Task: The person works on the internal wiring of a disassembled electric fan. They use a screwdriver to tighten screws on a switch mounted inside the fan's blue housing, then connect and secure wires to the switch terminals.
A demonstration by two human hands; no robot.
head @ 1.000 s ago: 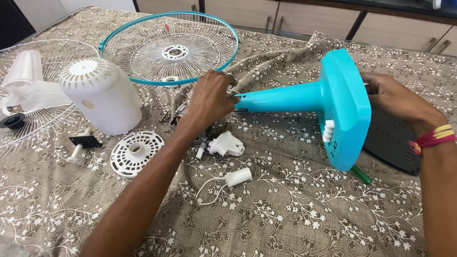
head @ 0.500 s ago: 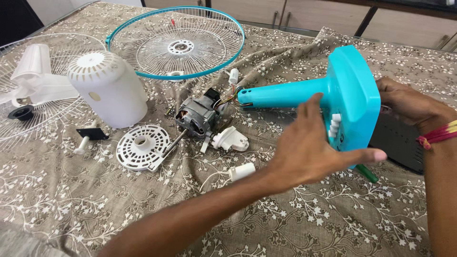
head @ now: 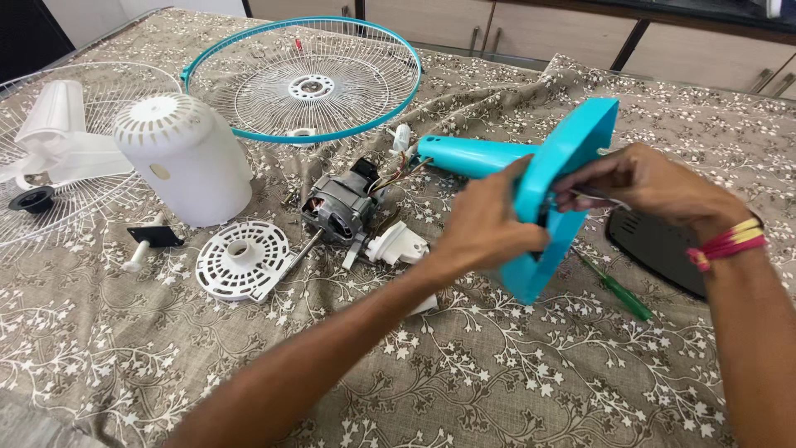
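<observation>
A person leans over a desk (head: pixel 514 390) covered with a brown cloth printed with white flowers, working on a taken-apart fan. The left hand (head: pixel 489 228) has its fingers (head: pixel 507 184) curled closed around the edge of a turquoise fan base (head: pixel 564 178), which is tipped up on its side. The base's turquoise stem (head: pixel 473 155) points away from those fingers toward the far side. The right hand (head: pixel 643 181), with red and yellow threads at the wrist, reaches to the back of the base; its fingers (head: pixel 580 187) are pinched together on something thin and metallic, too small to make out.

Just beyond the left fingers lies a grey electric motor (head: pixel 340 206) with coloured wires running to the stem. Beside it sit a small white plastic part (head: pixel 398 245) and a round white vented cover (head: pixel 242 261). Farther off stand a white domed motor housing (head: pixel 182 158) and a round wire grille with a turquoise rim (head: pixel 303 79). Below the right fingers, a green screwdriver (head: pixel 615 287) lies on the cloth, next to a dark flat plate (head: pixel 655 245).
</observation>
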